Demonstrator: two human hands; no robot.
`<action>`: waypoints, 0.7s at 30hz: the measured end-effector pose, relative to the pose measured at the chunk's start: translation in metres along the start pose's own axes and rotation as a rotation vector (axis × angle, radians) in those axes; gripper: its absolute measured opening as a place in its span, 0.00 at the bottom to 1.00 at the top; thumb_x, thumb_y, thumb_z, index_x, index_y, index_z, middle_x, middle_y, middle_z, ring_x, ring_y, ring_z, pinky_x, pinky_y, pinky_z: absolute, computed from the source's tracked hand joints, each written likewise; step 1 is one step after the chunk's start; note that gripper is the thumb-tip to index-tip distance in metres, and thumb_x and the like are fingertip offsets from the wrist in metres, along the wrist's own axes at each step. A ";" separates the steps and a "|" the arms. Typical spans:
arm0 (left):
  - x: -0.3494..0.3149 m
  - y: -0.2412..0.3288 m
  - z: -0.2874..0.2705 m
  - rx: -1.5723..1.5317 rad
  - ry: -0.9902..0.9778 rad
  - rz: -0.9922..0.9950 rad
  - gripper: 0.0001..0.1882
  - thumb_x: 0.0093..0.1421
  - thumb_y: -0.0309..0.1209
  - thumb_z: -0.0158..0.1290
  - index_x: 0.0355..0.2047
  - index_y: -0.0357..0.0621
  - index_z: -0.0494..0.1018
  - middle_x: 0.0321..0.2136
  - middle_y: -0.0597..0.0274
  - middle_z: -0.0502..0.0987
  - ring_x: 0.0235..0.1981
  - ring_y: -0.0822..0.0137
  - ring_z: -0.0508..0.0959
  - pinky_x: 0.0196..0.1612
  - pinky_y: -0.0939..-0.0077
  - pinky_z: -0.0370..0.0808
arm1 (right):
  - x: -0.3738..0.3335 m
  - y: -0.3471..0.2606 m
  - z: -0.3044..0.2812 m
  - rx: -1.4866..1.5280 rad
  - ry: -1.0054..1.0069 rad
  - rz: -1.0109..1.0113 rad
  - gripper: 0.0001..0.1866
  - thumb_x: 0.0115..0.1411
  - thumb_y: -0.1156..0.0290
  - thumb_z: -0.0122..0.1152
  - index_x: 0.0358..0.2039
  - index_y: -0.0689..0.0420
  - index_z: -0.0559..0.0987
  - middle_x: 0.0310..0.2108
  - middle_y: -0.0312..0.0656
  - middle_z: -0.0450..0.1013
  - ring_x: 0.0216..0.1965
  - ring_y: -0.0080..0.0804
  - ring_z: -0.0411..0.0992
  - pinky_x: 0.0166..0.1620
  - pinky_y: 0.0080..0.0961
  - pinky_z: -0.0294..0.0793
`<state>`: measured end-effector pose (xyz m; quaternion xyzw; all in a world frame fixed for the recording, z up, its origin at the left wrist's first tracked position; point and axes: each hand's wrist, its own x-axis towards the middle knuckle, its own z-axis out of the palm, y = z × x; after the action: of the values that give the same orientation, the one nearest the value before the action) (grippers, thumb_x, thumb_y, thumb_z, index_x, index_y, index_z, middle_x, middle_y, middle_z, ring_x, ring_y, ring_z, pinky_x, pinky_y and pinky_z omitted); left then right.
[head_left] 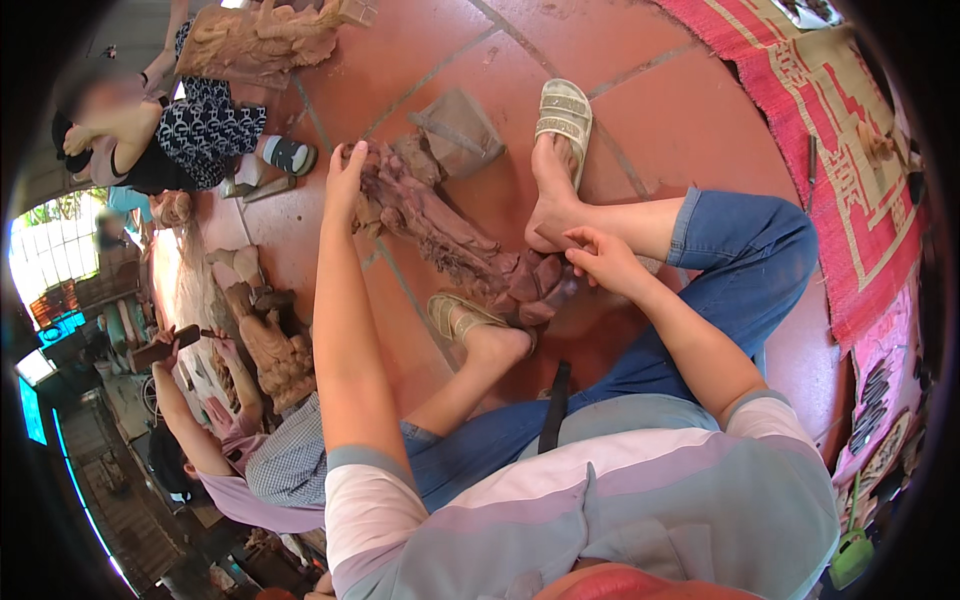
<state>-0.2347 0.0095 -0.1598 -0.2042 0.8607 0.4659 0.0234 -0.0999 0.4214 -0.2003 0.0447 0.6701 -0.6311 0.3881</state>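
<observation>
A reddish-brown carved wooden statue point(440, 225) lies slantwise on the tiles between my feet, its blocky, rock-like base point(535, 285) nearest me. At the statue's far left end, my left hand point(345, 185) is closed on the carving, fingers over its edge. My right hand point(607, 262) is above the base, pinching a small flat brown piece point(553, 236) that looks like sandpaper. Whether that piece touches the wood I cannot tell. A brown block point(459, 132) sits under or just behind the statue's far side.
My sandaled feet point(565, 110) flank the statue. On the right lies a red patterned mat point(850, 190) with a slim tool point(812, 160) and several more tools lower down. At left, two people work beside other wood carvings point(270, 345); another large carving point(260, 40) stands farther off.
</observation>
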 end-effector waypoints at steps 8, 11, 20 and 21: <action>0.024 -0.037 0.004 -0.090 0.031 -0.104 0.46 0.44 0.47 0.67 0.58 0.36 0.62 0.46 0.51 0.73 0.46 0.61 0.74 0.47 0.69 0.71 | 0.006 0.003 0.004 -0.009 -0.046 -0.014 0.15 0.59 0.71 0.55 0.48 0.56 0.74 0.22 0.31 0.71 0.21 0.16 0.67 0.23 0.17 0.67; 0.019 -0.033 0.003 -0.050 -0.081 -0.195 0.39 0.43 0.47 0.68 0.50 0.33 0.70 0.40 0.53 0.77 0.42 0.63 0.76 0.44 0.72 0.71 | 0.006 0.003 0.006 0.003 -0.029 -0.027 0.15 0.59 0.71 0.56 0.48 0.56 0.74 0.22 0.32 0.71 0.21 0.16 0.67 0.23 0.18 0.67; -0.054 0.016 -0.024 -0.137 0.100 0.049 0.24 0.51 0.37 0.65 0.41 0.30 0.74 0.36 0.60 0.77 0.38 0.73 0.74 0.42 0.80 0.70 | 0.014 0.021 0.007 0.004 0.022 -0.128 0.17 0.59 0.69 0.56 0.49 0.56 0.73 0.22 0.34 0.73 0.20 0.19 0.67 0.25 0.19 0.68; -0.066 0.024 -0.027 -0.178 0.078 0.054 0.24 0.52 0.37 0.65 0.41 0.30 0.73 0.36 0.61 0.76 0.38 0.74 0.73 0.43 0.81 0.69 | 0.011 0.014 0.007 -0.005 0.019 -0.124 0.17 0.59 0.69 0.55 0.49 0.56 0.73 0.22 0.34 0.73 0.20 0.19 0.67 0.25 0.20 0.68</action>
<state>-0.1796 0.0210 -0.1100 -0.2001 0.8213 0.5328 -0.0410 -0.0965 0.4134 -0.2168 0.0080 0.6770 -0.6518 0.3418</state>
